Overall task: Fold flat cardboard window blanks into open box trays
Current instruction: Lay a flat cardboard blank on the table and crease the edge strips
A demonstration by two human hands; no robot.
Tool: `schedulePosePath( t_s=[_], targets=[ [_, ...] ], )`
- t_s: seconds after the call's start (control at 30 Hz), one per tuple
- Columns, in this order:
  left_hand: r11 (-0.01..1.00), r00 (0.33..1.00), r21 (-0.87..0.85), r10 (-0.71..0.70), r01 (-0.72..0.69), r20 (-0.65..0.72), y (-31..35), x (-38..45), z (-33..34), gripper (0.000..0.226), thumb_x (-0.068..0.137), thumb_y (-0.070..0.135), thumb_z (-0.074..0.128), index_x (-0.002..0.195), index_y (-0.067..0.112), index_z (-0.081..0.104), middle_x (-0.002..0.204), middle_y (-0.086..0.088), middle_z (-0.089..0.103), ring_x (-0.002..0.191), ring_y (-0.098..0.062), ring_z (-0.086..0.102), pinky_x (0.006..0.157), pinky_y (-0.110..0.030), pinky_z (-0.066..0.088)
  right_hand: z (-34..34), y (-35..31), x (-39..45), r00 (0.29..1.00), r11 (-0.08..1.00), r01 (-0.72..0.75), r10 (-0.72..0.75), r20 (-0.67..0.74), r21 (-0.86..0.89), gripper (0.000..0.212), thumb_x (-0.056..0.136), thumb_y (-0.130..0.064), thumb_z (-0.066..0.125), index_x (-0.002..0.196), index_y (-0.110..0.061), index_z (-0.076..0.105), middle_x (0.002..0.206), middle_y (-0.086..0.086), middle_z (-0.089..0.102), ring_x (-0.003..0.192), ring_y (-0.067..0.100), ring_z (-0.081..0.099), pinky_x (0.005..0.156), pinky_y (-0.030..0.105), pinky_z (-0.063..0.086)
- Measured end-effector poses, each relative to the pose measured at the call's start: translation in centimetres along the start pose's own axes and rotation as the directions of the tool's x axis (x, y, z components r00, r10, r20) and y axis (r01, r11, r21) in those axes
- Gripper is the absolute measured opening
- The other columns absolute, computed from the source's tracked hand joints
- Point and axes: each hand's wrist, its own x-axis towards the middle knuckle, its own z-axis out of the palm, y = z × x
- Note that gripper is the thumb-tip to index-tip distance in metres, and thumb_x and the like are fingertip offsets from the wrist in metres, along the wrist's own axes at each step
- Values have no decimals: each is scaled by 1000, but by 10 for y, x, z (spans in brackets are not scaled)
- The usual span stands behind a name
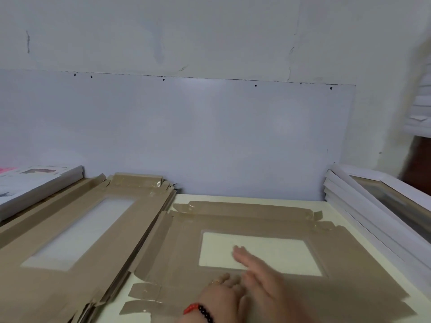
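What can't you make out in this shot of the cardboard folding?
- Left hand: fingers partly hidden under the right hand, head view.
- Right hand: motion-blurred, contact with the blank unclear.
- Stack of blanks: count unreadable, cut by the left edge.
- White pile far right: blurred.

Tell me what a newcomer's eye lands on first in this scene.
First the flat brown cardboard blank with its pale window, lying unfolded on the cream table in the centre, with the right hand stretched flat over it and the left hand resting on its near edge. Next, the stack of blanks at the left, and the pile of white folded trays at the right.
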Motion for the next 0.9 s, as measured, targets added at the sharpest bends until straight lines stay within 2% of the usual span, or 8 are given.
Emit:
schedulePosePath(
  t_s=[0.13,0.27,0.4,0.5,0.6,0.7,0.8,0.9],
  targets=[
    [985,975,151,-45,80,-218,-15,11,29,72,100,34,31,147,19,-22,160,-7,8,146,-19,-9,118,-32,14,46,21,8,977,952,55,12,215,-301,50,104,-43,23,152,-28,22,156,-22,5,143,-9,8,115,14,8],
    [976,986,162,-158,147,59,-26,9,38,74,97,55,24,152,22,-13,160,5,-15,144,-18,-22,114,-39,-15,29,53,-9,960,746,104,98,264,-658,80,99,-48,-6,104,-40,74,123,-29,56,121,-10,49,101,20,25],
    [967,975,136,-222,217,27,-50,-1,32,91,84,77,19,154,24,-6,159,7,-18,146,-16,-17,117,-40,-11,-5,90,-23,921,612,181,169,351,-770,56,88,-64,26,102,-39,75,138,-24,50,147,5,0,115,25,-4],
    [948,958,149,-286,280,25,-75,-15,19,98,78,83,12,153,25,-9,158,9,-19,146,-12,-18,117,-37,-11,-36,105,-34,879,542,77,359,313,-837,58,70,-73,42,107,-41,73,123,-24,62,145,1,10,115,24,-7],
    [938,946,140,-324,318,20,-100,-26,12,99,76,86,11,153,27,-10,158,11,-19,145,-10,-18,116,-34,-12,-65,127,-42,912,496,-77,386,140,-865,63,80,-70,42,133,-37,56,142,-20,47,142,6,-23,107,14,-18],
    [932,942,141,-336,334,-8,-117,-33,8,95,77,86,13,152,32,-9,158,12,-17,146,-10,-16,116,-33,-11,-90,144,-56,883,477,-171,462,80,-862,67,87,-68,37,146,-34,38,154,-10,28,130,-17,-32,106,14,-19],
    [933,943,146,-332,330,-11,-130,-38,4,94,77,86,11,152,34,-10,157,13,-17,146,-9,-16,115,-31,-11,-106,172,-71,914,578,-185,398,77,-795,71,96,-64,22,144,-32,-18,157,-17,-15,131,-14,-28,114,27,-8],
    [915,926,144,-373,377,-52,-144,-43,-1,87,82,82,14,152,35,-9,158,12,-16,146,-9,-14,117,-31,-9,-119,180,-77,868,567,-284,494,43,-773,71,97,-62,18,136,-30,-31,152,-21,-26,135,-10,-17,116,29,-5]
  ],
)
